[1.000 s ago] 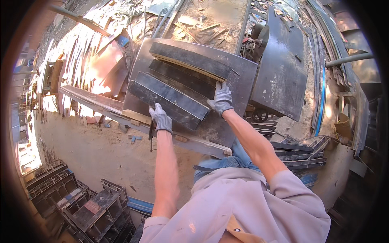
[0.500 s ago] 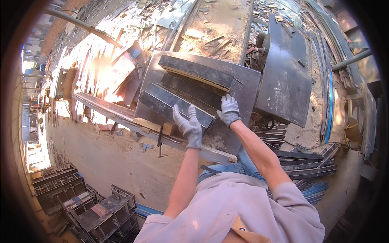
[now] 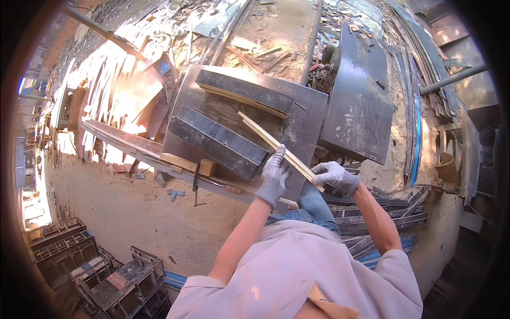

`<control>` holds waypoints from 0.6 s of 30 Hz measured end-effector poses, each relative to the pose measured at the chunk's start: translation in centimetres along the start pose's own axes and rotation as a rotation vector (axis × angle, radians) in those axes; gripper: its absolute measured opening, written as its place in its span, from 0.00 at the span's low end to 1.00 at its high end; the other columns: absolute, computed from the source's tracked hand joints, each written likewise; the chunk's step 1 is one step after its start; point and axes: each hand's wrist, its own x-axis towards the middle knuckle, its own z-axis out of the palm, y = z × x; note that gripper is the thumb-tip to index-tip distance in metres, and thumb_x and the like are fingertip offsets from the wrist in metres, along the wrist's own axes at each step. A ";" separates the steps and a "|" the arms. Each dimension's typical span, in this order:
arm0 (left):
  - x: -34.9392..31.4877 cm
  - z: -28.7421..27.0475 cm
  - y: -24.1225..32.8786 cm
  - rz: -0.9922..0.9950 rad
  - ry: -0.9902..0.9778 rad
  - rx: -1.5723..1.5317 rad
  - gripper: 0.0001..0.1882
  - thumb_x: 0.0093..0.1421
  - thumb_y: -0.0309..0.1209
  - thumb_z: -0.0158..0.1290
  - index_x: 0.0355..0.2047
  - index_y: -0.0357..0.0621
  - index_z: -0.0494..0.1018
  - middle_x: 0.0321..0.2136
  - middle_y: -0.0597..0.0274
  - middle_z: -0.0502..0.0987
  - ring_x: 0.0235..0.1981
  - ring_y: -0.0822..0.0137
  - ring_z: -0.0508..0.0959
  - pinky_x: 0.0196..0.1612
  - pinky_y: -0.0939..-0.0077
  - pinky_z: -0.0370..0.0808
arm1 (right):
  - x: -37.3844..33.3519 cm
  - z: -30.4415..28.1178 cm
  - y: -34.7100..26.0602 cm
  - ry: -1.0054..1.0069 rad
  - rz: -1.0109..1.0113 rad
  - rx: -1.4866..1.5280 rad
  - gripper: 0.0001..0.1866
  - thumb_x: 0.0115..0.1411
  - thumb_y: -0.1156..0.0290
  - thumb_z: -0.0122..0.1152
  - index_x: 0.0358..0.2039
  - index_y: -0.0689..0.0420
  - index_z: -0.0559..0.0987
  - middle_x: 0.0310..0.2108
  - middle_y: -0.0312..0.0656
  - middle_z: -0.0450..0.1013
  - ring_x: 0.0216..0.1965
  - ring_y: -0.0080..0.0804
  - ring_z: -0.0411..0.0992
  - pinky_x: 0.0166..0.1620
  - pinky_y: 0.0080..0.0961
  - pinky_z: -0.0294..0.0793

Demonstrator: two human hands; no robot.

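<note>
Both gloved hands hold plywood strips (image 3: 260,131), thin and turned edge-up so that their pale edges show. My left hand (image 3: 274,176) is closed around them near the middle. At the near right end, my right hand (image 3: 337,178) grips them between thumb and fingers. The strips slant over the dark saw-table-like top (image 3: 305,114). To their left lies a front stack of black-faced boards (image 3: 218,141); behind it is another dark board stack (image 3: 244,91) with yellowish lower edges.
A wooden rail (image 3: 119,139) runs along the table's near left edge, with a clamp (image 3: 196,181) and a wood block (image 3: 207,168) on it. A second dark metal table (image 3: 358,106) stands right. Dark steel frames (image 3: 125,282) sit lower left. Offcuts (image 3: 260,56) litter the ground beyond.
The strips between the two stacks have been lifted out and brought toward me. My left hand, open before, has closed on them; my right hand has moved nearer my body with their end.
</note>
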 end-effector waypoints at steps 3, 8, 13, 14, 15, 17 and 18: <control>1.9 3.1 -0.8 -0.110 0.030 -0.069 0.42 0.57 0.61 0.70 0.62 0.49 0.70 0.50 0.50 0.75 0.48 0.56 0.79 0.49 0.51 0.82 | -8.8 1.0 4.0 0.018 0.047 0.187 0.32 0.51 0.68 0.82 0.55 0.66 0.81 0.43 0.40 0.82 0.43 0.24 0.78 0.50 0.25 0.80; 1.1 9.0 -2.2 0.031 -0.139 0.088 0.26 0.60 0.48 0.72 0.45 0.46 0.74 0.28 0.65 0.78 0.28 0.68 0.80 0.32 0.64 0.82 | -15.8 3.9 8.0 0.239 0.026 -0.031 0.46 0.47 0.58 0.87 0.63 0.65 0.76 0.55 0.46 0.80 0.55 0.31 0.77 0.62 0.31 0.74; -6.7 14.1 -0.2 0.349 -0.295 0.282 0.19 0.61 0.35 0.72 0.46 0.45 0.76 0.34 0.66 0.81 0.34 0.72 0.81 0.38 0.72 0.81 | -16.9 4.9 8.8 0.401 -0.111 0.022 0.45 0.47 0.62 0.86 0.64 0.62 0.74 0.57 0.44 0.79 0.58 0.31 0.75 0.65 0.32 0.72; -7.7 14.4 -0.5 0.393 -0.349 0.281 0.19 0.62 0.34 0.72 0.47 0.45 0.76 0.35 0.66 0.81 0.35 0.72 0.81 0.39 0.72 0.81 | -17.1 4.9 8.4 0.431 -0.127 0.009 0.45 0.47 0.64 0.85 0.64 0.62 0.74 0.57 0.45 0.79 0.58 0.31 0.76 0.65 0.32 0.73; -8.4 14.2 -0.5 0.444 -0.392 0.285 0.18 0.62 0.33 0.71 0.47 0.44 0.76 0.36 0.67 0.81 0.37 0.73 0.81 0.41 0.73 0.80 | -17.0 5.2 7.2 0.463 -0.094 -0.074 0.44 0.48 0.66 0.84 0.64 0.63 0.73 0.57 0.45 0.78 0.57 0.30 0.76 0.64 0.32 0.74; -9.6 14.3 -0.2 0.473 -0.472 0.278 0.18 0.63 0.28 0.69 0.50 0.43 0.75 0.40 0.67 0.80 0.42 0.74 0.81 0.46 0.73 0.80 | -16.9 5.0 7.4 0.468 -0.161 -0.017 0.45 0.48 0.66 0.85 0.65 0.63 0.73 0.57 0.45 0.78 0.57 0.29 0.76 0.63 0.31 0.75; -9.8 14.2 -0.2 0.522 -0.505 0.267 0.18 0.64 0.26 0.68 0.51 0.43 0.74 0.41 0.67 0.80 0.42 0.74 0.81 0.47 0.73 0.80 | -16.8 5.0 7.8 0.470 -0.195 0.012 0.45 0.48 0.66 0.85 0.65 0.63 0.73 0.57 0.46 0.78 0.57 0.29 0.76 0.63 0.31 0.75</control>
